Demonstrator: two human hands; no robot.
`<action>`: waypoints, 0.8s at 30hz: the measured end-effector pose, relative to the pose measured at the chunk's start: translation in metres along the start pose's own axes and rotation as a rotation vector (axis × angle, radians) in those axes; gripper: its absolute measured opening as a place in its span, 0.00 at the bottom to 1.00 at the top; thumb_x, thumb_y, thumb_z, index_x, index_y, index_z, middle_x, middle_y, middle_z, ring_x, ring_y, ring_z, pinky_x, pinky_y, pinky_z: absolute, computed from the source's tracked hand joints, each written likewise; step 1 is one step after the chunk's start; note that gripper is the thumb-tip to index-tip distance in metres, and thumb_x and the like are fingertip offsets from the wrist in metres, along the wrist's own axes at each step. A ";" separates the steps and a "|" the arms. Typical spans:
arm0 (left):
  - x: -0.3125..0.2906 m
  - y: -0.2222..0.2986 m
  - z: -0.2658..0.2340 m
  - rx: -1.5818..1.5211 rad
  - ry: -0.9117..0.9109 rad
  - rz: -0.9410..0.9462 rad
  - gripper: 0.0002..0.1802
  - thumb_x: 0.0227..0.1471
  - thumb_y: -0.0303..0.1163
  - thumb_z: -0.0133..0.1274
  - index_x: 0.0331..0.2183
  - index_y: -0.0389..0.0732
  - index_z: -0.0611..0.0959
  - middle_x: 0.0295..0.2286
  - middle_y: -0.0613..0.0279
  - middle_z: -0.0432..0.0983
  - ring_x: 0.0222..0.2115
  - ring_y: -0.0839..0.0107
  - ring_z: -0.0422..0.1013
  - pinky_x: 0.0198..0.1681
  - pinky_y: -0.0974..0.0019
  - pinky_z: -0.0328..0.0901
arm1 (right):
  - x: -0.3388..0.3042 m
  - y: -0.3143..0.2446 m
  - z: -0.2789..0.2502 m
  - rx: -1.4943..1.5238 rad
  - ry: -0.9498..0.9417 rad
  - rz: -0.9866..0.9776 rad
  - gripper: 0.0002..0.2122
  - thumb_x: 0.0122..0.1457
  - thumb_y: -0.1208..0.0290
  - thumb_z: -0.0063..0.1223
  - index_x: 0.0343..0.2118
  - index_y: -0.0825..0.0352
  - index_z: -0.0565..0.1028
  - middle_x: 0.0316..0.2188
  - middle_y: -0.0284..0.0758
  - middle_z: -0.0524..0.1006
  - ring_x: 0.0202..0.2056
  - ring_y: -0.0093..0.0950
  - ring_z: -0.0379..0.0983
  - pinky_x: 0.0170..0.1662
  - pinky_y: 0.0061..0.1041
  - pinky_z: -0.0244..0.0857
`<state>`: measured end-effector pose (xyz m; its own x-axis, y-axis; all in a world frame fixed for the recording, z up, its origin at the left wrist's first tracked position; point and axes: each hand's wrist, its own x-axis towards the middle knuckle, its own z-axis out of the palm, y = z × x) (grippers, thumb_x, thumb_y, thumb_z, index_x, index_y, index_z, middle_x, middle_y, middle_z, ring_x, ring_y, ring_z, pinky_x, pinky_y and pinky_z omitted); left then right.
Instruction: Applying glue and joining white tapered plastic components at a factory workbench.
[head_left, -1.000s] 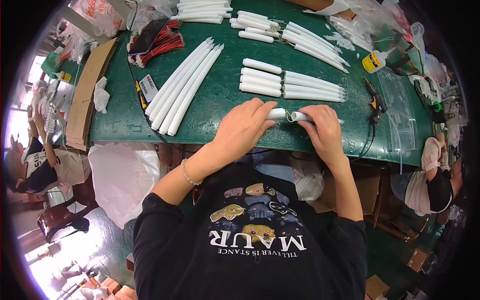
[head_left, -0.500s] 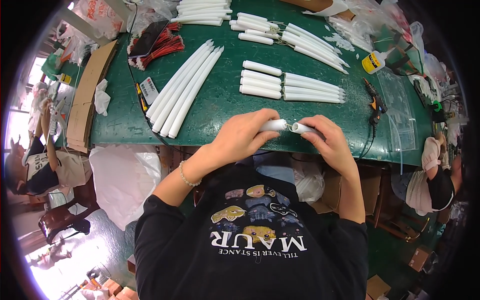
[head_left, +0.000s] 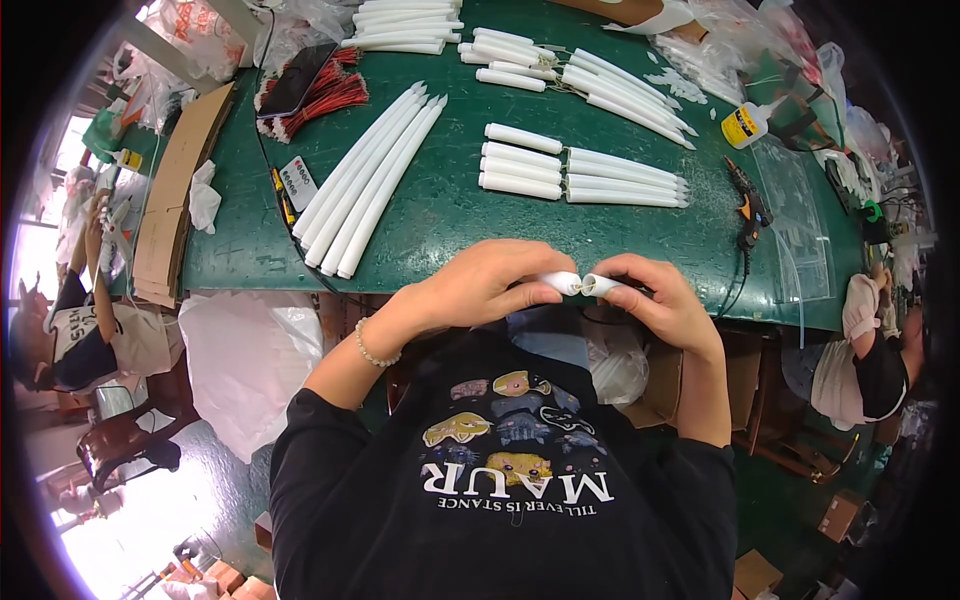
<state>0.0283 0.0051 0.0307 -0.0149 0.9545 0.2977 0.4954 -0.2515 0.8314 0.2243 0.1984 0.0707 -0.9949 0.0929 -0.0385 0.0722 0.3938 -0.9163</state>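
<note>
My left hand (head_left: 488, 286) is closed around a short white candle base tube (head_left: 562, 281), its end pointing right. Facing it is a hollow white candle tube (head_left: 598, 286), gripped between the thumb and fingers of my right hand (head_left: 662, 304); the rest of this tube is hidden by the hand. The two ends almost meet, tilted a little toward each other, with a thin wire in the small gap. Beyond my hands lie several short candle bases (head_left: 522, 163), each lined up with a tapered candle top (head_left: 628, 180).
Long white candles (head_left: 375, 185) lie to the left, near a small remote control (head_left: 297, 183) and a phone (head_left: 298, 82) on red wires (head_left: 335, 105). A glue gun (head_left: 750, 205) and a glue bottle (head_left: 745, 125) are at the right. Other people sit at both sides.
Both hands have come down toward my body. The two tube ends are now closer together, and the gap with the wire has narrowed.
</note>
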 end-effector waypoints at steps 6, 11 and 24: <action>0.001 0.003 -0.002 -0.033 -0.032 -0.016 0.16 0.54 0.33 0.63 0.44 0.39 0.81 0.35 0.57 0.79 0.36 0.56 0.76 0.39 0.58 0.68 | -0.004 0.003 0.000 0.169 -0.095 0.027 0.11 0.66 0.72 0.53 0.46 0.72 0.77 0.35 0.35 0.81 0.36 0.22 0.77 0.40 0.22 0.71; 0.000 0.009 -0.003 0.034 -0.047 -0.104 0.18 0.52 0.34 0.65 0.43 0.41 0.81 0.33 0.57 0.80 0.34 0.56 0.76 0.36 0.59 0.68 | -0.006 0.005 0.000 0.195 -0.093 0.093 0.11 0.66 0.73 0.53 0.47 0.72 0.77 0.34 0.33 0.80 0.35 0.20 0.76 0.40 0.21 0.71; -0.002 0.017 0.003 0.305 0.062 0.031 0.17 0.53 0.36 0.62 0.44 0.44 0.81 0.29 0.58 0.76 0.33 0.54 0.75 0.34 0.55 0.66 | -0.007 0.011 0.002 0.243 -0.088 0.116 0.11 0.67 0.73 0.52 0.48 0.72 0.76 0.34 0.32 0.79 0.34 0.18 0.74 0.39 0.19 0.69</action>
<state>0.0397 -0.0006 0.0427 -0.0446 0.9333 0.3564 0.7343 -0.2113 0.6451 0.2321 0.1998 0.0604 -0.9840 0.0410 -0.1735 0.1777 0.1535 -0.9720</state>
